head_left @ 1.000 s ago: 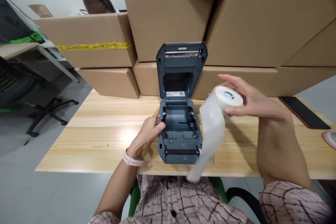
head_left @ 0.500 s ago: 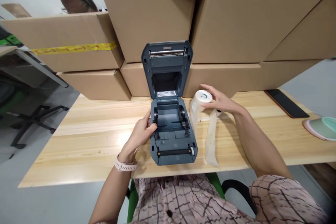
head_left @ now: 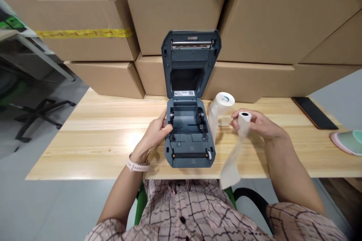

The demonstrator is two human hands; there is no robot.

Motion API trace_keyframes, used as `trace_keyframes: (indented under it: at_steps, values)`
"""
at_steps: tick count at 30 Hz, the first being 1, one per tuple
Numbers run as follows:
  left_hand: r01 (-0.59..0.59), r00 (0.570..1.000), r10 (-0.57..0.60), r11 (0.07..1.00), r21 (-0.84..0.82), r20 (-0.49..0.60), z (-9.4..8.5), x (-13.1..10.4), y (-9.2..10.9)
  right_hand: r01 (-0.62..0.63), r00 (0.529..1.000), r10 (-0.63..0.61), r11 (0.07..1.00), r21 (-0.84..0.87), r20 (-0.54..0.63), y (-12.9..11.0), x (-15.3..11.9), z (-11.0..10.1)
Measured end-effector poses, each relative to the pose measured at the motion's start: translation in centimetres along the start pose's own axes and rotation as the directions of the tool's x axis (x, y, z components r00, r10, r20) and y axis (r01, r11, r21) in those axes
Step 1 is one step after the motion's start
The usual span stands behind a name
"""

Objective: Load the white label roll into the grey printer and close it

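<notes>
A dark grey printer [head_left: 190, 131] stands on the wooden table with its lid [head_left: 191, 62] raised and its inner bay bare. My left hand [head_left: 155, 132] grips the printer's left side, thumb over the edge. Right of the printer, a large white label roll [head_left: 225, 99] stands upright, a strip hanging from it beside the printer. My right hand [head_left: 258, 122] holds a small white roll [head_left: 243, 117] with a dark core, fingers around it. From this small roll a loose strip [head_left: 231, 171] trails down towards the table's front edge, blurred at its end.
Stacked cardboard boxes [head_left: 175, 11] wall off the table's back. At the right lie a dark phone [head_left: 314, 113] and a green and pink object [head_left: 349, 142]. The wooden table [head_left: 98, 135] ends close to my body. An office chair [head_left: 39, 115] stands on the floor at the left.
My right hand has let go of the large roll and taken hold of the small roll, lifting it with its strip. My left hand still grips the printer. The camera view has shifted.
</notes>
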State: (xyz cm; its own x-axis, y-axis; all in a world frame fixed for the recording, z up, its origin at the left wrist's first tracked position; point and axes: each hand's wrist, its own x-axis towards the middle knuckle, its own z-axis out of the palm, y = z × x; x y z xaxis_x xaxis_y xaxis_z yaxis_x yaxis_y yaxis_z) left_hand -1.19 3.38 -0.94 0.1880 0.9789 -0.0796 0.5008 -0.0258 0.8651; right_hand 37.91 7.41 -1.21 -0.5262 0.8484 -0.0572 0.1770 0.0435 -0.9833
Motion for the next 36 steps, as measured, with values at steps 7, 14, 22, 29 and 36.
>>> trace_keyframes:
  at_steps: [7,14,22,29,36]
  values:
    - [-0.007,1.0,0.006,1.0,-0.027,-0.024,0.2,-0.1,-0.2,0.372,0.927,-0.253,0.695,-0.616,0.275,-9.3,4.0,9.3]
    - [-0.008,1.0,0.009,1.0,0.02,-0.018,0.1,-0.1,0.2,0.388,0.91,-0.007,0.361,-0.848,0.414,-7.7,10.1,14.1]
    - [-0.029,0.999,0.029,0.999,0.038,-0.015,0.0,-0.4,0.6,0.508,0.849,-0.394,0.426,-0.749,0.352,-6.9,4.6,14.1]
    - [-0.002,0.999,0.006,0.997,0.079,-0.045,0.2,-0.4,0.5,0.451,0.809,-0.534,0.294,-0.843,0.246,-5.7,-1.5,17.1]
    - [0.0,0.999,0.001,1.0,0.019,-0.048,0.4,-0.3,-0.1,0.421,0.794,-0.582,0.318,-0.85,0.175,-5.1,-2.0,18.1]
